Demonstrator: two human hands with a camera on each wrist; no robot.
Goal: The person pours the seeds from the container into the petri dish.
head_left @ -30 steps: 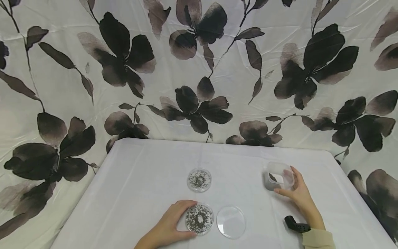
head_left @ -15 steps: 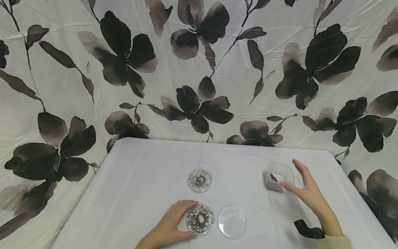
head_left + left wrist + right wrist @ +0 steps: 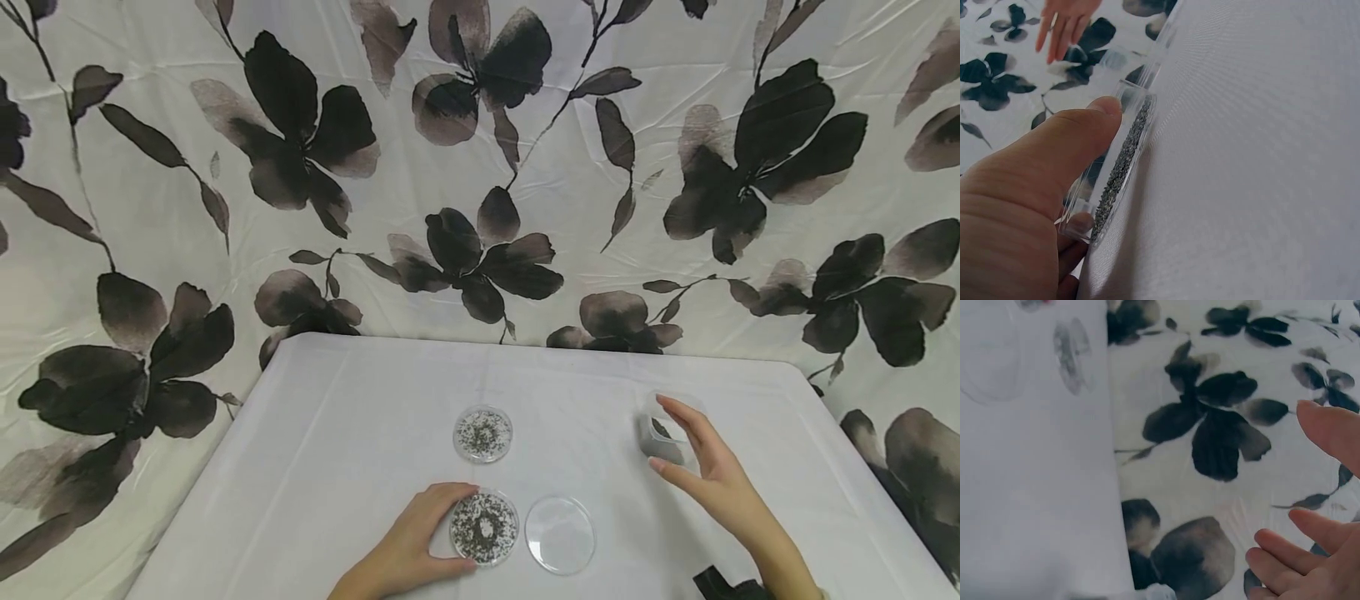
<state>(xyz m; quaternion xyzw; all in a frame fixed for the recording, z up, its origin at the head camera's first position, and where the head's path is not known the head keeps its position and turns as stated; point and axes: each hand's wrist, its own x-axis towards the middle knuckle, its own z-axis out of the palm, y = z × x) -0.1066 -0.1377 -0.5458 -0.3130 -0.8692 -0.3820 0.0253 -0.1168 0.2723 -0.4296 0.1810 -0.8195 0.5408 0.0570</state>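
Observation:
My left hand (image 3: 411,540) grips the side of a round clear petri dish (image 3: 484,528) on the table, thumb on the near edge and fingers on the far edge. Dark grains lie in the dish, with a pale bare patch at the middle; the left wrist view has the thumb against the dish wall (image 3: 1124,159). At the right, my right hand (image 3: 708,467) hovers by a clear square plastic container (image 3: 662,450), fingers spread and holding nothing. That hand hides part of the container, inside which a dark piece shows. The right wrist view shows its extended fingers (image 3: 1285,550).
Right of the gripped dish lies a clear round lid (image 3: 560,542). Another petri dish (image 3: 482,434) with dark grains stands behind. The white-covered table (image 3: 337,417) ends at a floral cloth (image 3: 465,167) hanging behind it.
My right hand let go of the container and drew back to the right, then came back left over its near right side. The left hand keeps its grip on the petri dish.

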